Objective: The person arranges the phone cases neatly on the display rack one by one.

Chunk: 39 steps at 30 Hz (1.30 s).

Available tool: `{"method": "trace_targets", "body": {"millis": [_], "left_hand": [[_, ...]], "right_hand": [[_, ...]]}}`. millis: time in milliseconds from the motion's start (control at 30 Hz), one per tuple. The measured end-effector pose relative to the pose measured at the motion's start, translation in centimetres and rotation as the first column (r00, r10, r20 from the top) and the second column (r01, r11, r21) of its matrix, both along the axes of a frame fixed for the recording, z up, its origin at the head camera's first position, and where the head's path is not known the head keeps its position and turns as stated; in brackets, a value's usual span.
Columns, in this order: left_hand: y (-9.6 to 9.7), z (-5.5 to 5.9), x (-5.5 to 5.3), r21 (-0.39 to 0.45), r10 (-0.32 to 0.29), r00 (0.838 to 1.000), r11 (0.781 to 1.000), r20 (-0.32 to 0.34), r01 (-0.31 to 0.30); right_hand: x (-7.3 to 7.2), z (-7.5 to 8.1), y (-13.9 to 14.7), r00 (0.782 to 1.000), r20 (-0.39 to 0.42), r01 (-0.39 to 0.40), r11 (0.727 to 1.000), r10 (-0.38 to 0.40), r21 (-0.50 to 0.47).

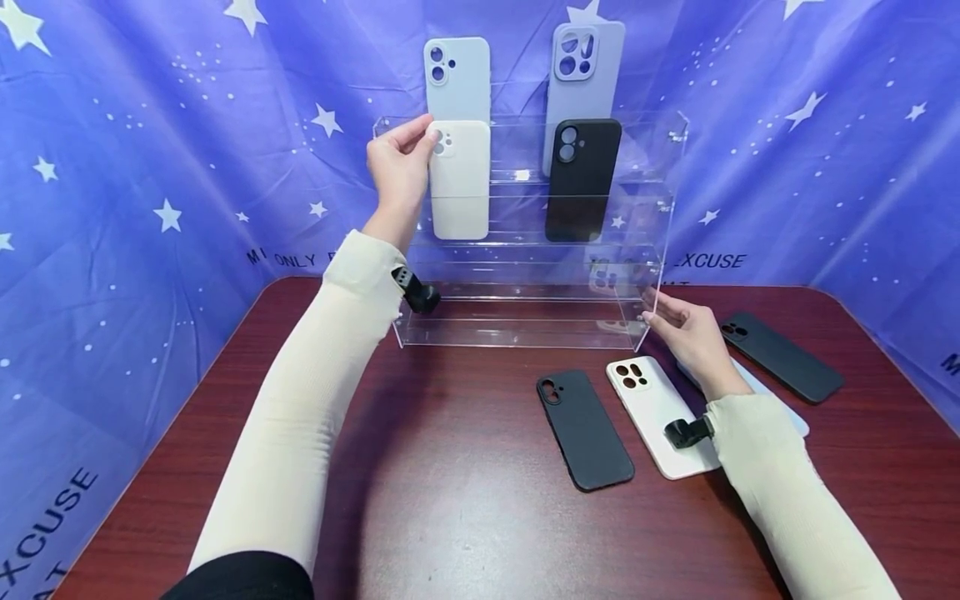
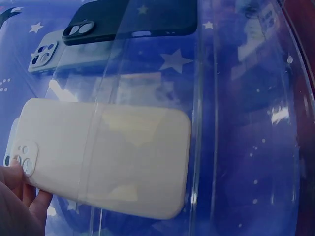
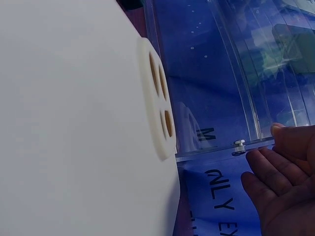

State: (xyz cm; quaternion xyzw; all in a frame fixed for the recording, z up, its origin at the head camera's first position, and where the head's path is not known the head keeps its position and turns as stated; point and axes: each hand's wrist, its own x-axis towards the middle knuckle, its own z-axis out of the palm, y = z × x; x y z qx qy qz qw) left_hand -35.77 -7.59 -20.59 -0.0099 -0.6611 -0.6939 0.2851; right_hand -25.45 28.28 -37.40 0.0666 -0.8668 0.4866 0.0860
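Observation:
My left hand (image 1: 399, 173) pinches the upper left corner of a white phone case (image 1: 462, 187), by its camera cutout. That case stands upright in a tier of a clear acrylic display stand (image 1: 517, 333); the left wrist view shows a clear strip across it. My right hand (image 1: 693, 343) holds the stand's right side panel near the bottom, thumb at the front edge and fingers along the outer side. A pale blue phone case (image 1: 459, 83) stands behind the white one. To the right, a black phone case (image 1: 581, 179) stands before a lavender phone case (image 1: 588, 92).
On the dark red table (image 1: 450, 500) lie a black phone case (image 1: 585, 429), a cream phone case (image 1: 656, 408) partly under my right wrist, and another black case (image 1: 783, 358). A pale case (image 1: 787, 412) is mostly hidden by my arm. A starry blue curtain (image 1: 225, 150) hangs behind.

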Motion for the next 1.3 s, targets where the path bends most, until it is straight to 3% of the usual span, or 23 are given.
{"method": "trace_targets", "body": {"millis": [300,567,800,1167,1300], "left_hand": [[0.5,-0.7,0.4,0.056,0.004,1.000,0.998,-0.008,-0.004],[0.6,-1.3,0.0,0.102,0.046,0.999,0.994,-0.027,-0.043],[0.8,-1.7,-0.6,-0.016,0.154,0.988,0.988,-0.021,-0.154],[-0.3,-1.5,0.1,-0.147,0.177,0.984,0.973,-0.029,-0.179],[-1.0,-1.7,1.0,-0.156,0.141,0.989,0.977,-0.046,-0.147]], "right_hand": [[-0.1,0.1,0.0,1.000,-0.005,-0.001,1.000,0.001,0.005],[-0.2,0.0,0.1,1.000,-0.011,-0.010,1.000,0.010,0.002],[-0.2,-0.1,0.1,1.000,0.000,-0.002,1.000,0.002,0.010],[0.0,0.3,-0.1,1.000,0.007,0.003,1.000,-0.004,0.031],[0.2,0.3,0.0,1.000,0.001,0.004,1.000,-0.004,0.031]]}}
